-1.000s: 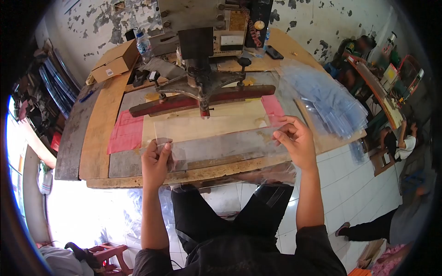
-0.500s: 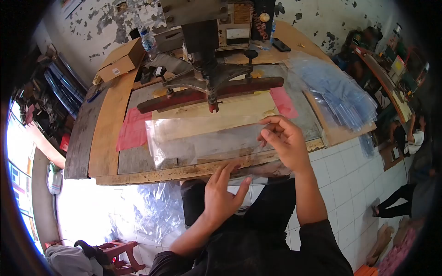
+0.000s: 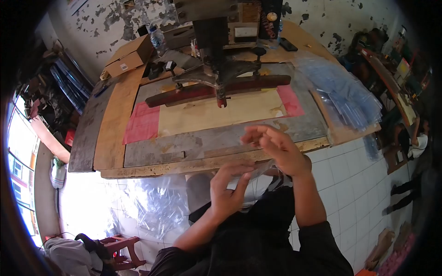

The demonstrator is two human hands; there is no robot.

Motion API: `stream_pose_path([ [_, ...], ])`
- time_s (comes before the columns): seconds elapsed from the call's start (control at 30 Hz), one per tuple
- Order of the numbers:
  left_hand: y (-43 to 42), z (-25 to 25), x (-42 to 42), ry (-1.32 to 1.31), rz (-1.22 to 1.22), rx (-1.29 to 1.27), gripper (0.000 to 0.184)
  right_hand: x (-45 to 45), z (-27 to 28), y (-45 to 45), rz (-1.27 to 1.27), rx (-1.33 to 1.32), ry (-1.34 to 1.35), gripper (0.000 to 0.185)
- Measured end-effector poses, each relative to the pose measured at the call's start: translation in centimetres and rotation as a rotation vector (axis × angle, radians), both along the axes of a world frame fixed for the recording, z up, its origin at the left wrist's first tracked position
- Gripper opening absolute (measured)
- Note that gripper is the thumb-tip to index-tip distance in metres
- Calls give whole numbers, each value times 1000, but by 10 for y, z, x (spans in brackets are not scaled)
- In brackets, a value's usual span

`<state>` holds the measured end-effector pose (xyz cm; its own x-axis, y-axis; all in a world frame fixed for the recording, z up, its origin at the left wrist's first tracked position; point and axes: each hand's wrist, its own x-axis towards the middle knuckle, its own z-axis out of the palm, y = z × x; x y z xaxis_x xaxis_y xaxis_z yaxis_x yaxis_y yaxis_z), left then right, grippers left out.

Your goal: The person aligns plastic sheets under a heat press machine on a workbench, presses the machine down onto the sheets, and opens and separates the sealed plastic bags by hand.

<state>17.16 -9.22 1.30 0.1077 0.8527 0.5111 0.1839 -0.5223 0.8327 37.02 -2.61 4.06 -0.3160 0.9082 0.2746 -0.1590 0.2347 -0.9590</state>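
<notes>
My left hand [image 3: 228, 188] is just in front of the table edge, thumb and fingers closed on a clear plastic sheet [image 3: 263, 171]. The sheet is thin and see-through, so its outline is hard to follow over my lap. My right hand [image 3: 278, 149] hovers above and to the right, fingers loosely bent and apart, with nothing visible in them. Beyond both hands, a press with a long dark bar [image 3: 184, 94] stands over a pale yellow board [image 3: 207, 113]. Pink pieces [image 3: 142, 123] lie at both ends of that board.
A pile of clear plastic pieces [image 3: 350, 101] lies on the table's right side. At the back left is a cardboard box [image 3: 129, 56], near a plastic bottle [image 3: 157, 39]. A phone [image 3: 288, 44] rests at the back. Crumpled clear plastic [image 3: 156, 202] lies below the table's front edge.
The clear sheet that stretched over the front of the board has come off toward my lap. My right hand has let go of its corner and moved slightly left and nearer.
</notes>
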Motion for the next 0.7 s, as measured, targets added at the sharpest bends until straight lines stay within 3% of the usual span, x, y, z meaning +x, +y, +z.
stream_pose_path([
  [0.03,2,4,-7,-36,-20,88,13,12,0,0,183,-61,16,51],
  [0.07,4,4,-17,-7,-44,187,9,27,-7,-1,190,-62,14,51],
  [0.13,0,11,-42,-35,-124,149,6,48,-24,-6,447,-388,-70,70],
  [0.23,-12,35,-70,-69,-144,133,14,43,-34,-29,446,-462,0,74],
  [0.27,-17,40,-77,-95,-139,97,19,43,-54,-29,460,-468,0,74],
  [0.33,-19,38,-90,-158,-128,99,24,44,-121,-18,877,-561,-208,75],
  [0.37,-19,38,-96,-222,-133,110,28,35,-146,-29,897,-562,-210,75],
  [0.43,-16,41,-108,-195,-95,115,30,10,-181,-53,904,-561,-155,83],
  [0.47,-12,44,-114,-170,-77,123,32,-13,-169,-52,1080,-423,46,85],
  [0.53,-6,49,-126,-104,-21,169,29,-30,-173,-59,1193,-565,252,83],
  [0.6,-7,51,-138,-44,108,208,25,-25,-162,-68,1114,-641,177,76],
  [0.67,-9,49,-154,-58,168,204,22,-13,-149,-70,847,-578,17,65],
  [0.7,-12,48,-165,-78,208,200,23,-1,-149,-67,695,-632,-60,39],
])
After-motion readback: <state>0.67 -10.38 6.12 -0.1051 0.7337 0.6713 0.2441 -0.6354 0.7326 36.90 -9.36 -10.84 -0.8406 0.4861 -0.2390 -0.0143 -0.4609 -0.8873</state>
